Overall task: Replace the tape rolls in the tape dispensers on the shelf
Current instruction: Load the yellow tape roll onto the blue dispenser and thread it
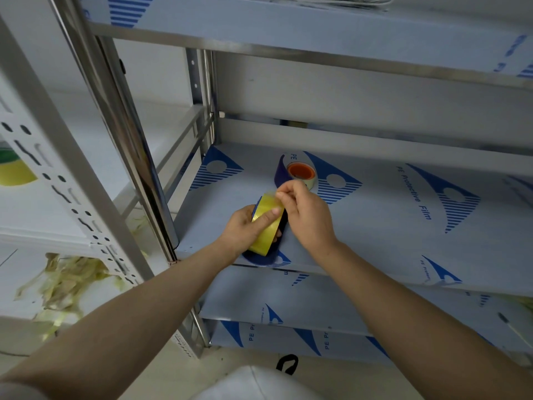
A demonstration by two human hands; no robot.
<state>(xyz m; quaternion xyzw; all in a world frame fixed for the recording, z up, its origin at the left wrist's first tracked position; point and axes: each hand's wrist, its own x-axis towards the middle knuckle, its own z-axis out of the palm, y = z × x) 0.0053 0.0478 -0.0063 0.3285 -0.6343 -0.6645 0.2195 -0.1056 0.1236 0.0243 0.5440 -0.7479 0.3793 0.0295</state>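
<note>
My left hand [245, 226] grips the yellow roll [266, 230] against a blue dispenser [259, 256] at the front edge of the shelf [375, 241], thumb pressed across the tape. My right hand [307, 219] has its fingers pinched on the loose tape end at the roll's top. Behind them lies a second dispenser [300, 171] with an orange core. The shelf's film [383, 197] reads "PE Protective Film".
</note>
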